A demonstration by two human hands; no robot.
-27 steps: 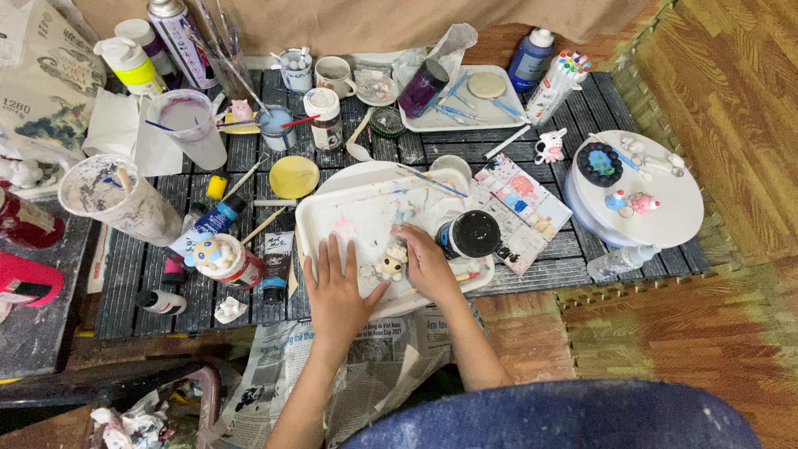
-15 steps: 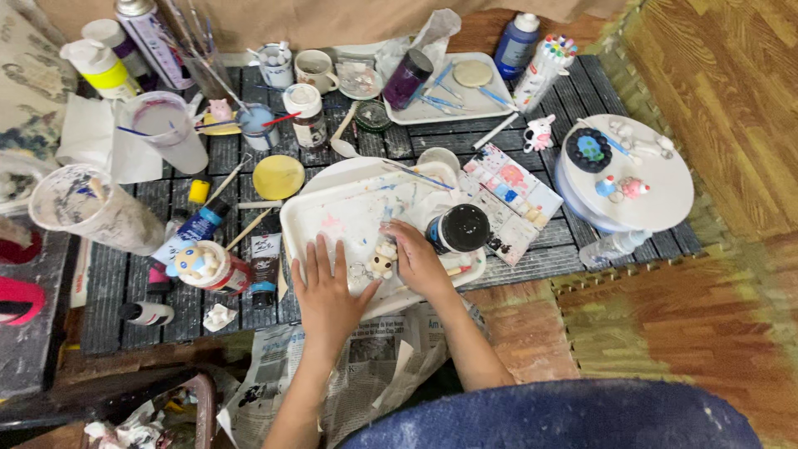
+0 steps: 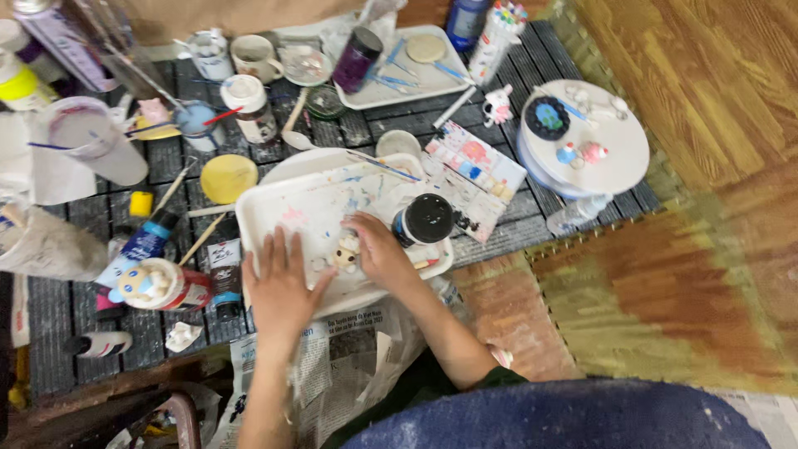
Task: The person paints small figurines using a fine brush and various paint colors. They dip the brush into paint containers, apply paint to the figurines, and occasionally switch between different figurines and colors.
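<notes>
Small cream figurine (image 3: 347, 252) sits on the near edge of the paint-stained white tray (image 3: 274, 208). Right hand (image 3: 378, 249) curls around it, fingers touching. Left hand (image 3: 281, 287) lies flat, open, empty, just left. Black-lidded jar (image 3: 426, 219) stands right.

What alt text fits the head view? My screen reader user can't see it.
Two bare hands rest on a paint-smeared white tray: the left hand lies flat, the right hand touches a small pale figurine. A black-lidded jar stands beside it.
</notes>
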